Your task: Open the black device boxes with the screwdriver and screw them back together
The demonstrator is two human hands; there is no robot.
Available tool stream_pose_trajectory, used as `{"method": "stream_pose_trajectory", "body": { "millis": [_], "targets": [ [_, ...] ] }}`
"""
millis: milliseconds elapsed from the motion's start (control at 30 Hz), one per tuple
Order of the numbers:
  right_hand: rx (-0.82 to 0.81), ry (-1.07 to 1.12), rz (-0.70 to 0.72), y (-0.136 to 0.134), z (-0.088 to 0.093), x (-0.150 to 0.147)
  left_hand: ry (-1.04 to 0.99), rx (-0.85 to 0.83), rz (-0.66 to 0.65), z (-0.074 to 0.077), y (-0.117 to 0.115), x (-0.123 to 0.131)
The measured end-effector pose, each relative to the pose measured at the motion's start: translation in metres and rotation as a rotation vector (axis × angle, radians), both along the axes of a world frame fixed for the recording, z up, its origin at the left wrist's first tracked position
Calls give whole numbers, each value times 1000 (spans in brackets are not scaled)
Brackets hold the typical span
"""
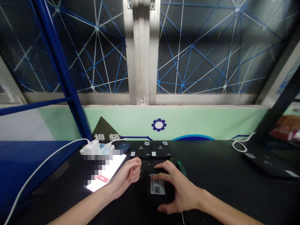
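Observation:
A flat black box [146, 190] with a white printed label [157, 186] lies on the black table in front of me. My right hand [177, 184] arches over its right side, fingers spread and bent. The index fingertip is at the label's upper edge, and the thumb is by the box's near edge; I cannot tell how firmly they touch. Left of the box, my left hand [130, 172] is curled into a loose fist, with nothing showing in it. Beside that wrist lies a phone [114, 165] with a lit screen, partly covered by the forearm.
Two black boxes [140, 149] stand side by side behind my hands. A white power strip [97, 148] with plugs and cables sits at the back left, near a dark mouse-like object [123, 147]. A green strap [181, 168] lies right of the box. Another flat black item [269, 164] is far right.

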State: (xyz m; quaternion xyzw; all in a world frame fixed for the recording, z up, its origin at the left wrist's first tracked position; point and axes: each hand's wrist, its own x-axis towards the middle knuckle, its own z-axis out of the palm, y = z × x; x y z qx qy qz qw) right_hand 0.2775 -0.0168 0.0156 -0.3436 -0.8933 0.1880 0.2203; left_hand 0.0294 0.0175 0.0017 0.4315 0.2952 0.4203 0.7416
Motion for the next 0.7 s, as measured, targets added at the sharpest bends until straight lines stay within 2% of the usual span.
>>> {"method": "stream_pose_trajectory", "body": {
  "millis": [700],
  "targets": [
    [-9,-3,28,-2,4,-1,16,-9,8,8,-4,3]
  ]
}}
